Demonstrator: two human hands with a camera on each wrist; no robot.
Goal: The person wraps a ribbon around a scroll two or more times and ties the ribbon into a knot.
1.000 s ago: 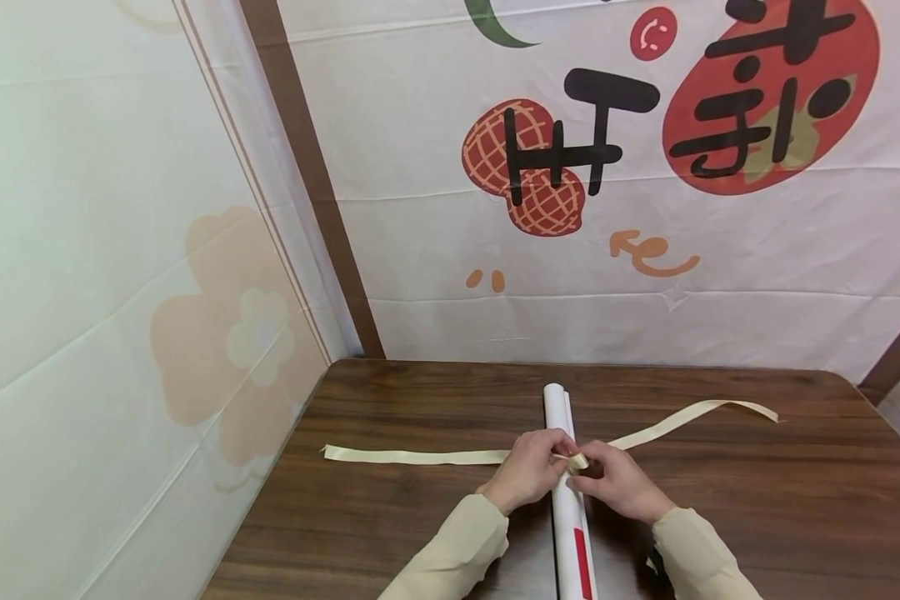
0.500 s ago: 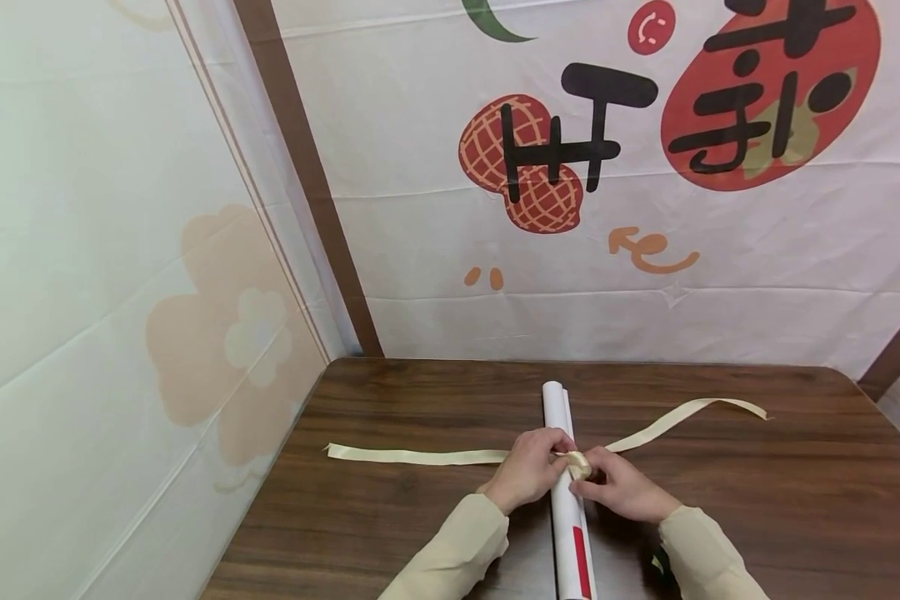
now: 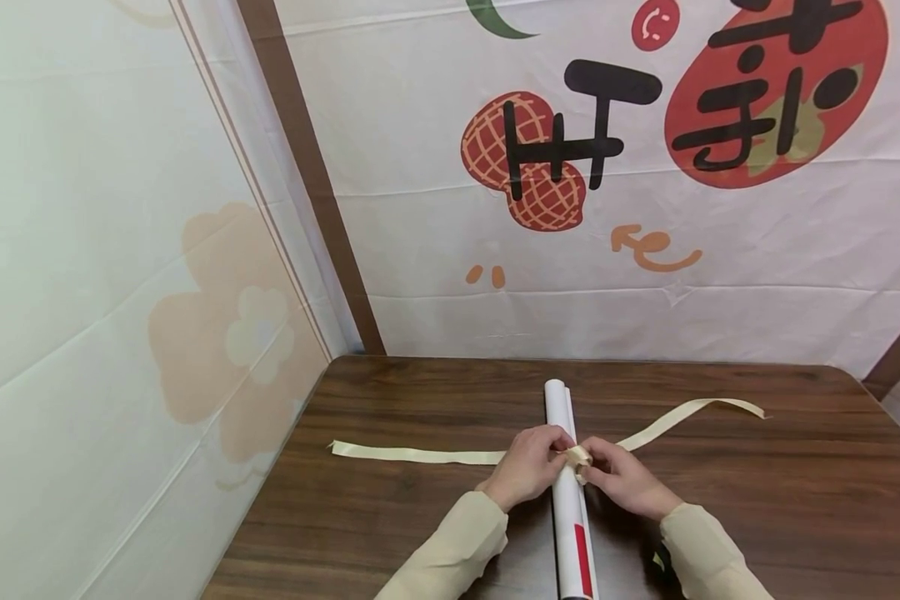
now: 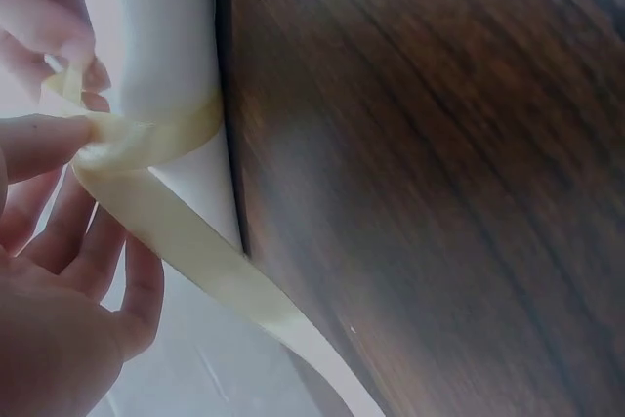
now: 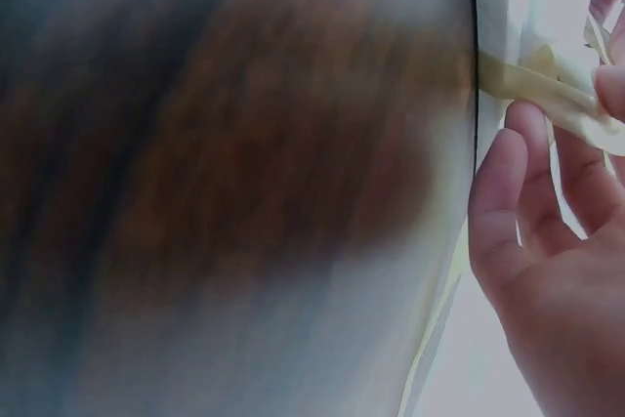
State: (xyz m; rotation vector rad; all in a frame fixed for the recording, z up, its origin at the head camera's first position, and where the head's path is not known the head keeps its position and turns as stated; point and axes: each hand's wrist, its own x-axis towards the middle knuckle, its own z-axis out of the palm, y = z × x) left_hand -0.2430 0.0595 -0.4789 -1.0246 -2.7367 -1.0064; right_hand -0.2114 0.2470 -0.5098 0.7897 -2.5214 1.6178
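Note:
A rolled white paper tube with a red stripe lies lengthwise on the table. Cream ribbon goes round it, and its two tails stretch out to the left and right. My left hand pinches the ribbon over the tube between thumb and fingers, as the left wrist view shows. From the other side, my right hand pinches a small ribbon loop on top of the roll. In the right wrist view the right hand's fingers curl beside the tube, with the ribbon at the fingertips.
The dark wooden table extends on both sides of the roll. Beside the right sleeve lies a small dark object with a yellowish-green patch, partly covered by the sleeve. A printed white cloth hangs behind the table, another on the left.
My right fingers have shifted slightly at the ribbon loop, changing its shape over the tube. Both ribbon tails have drawn in a little toward the roll. My left hand stays nearly in place.

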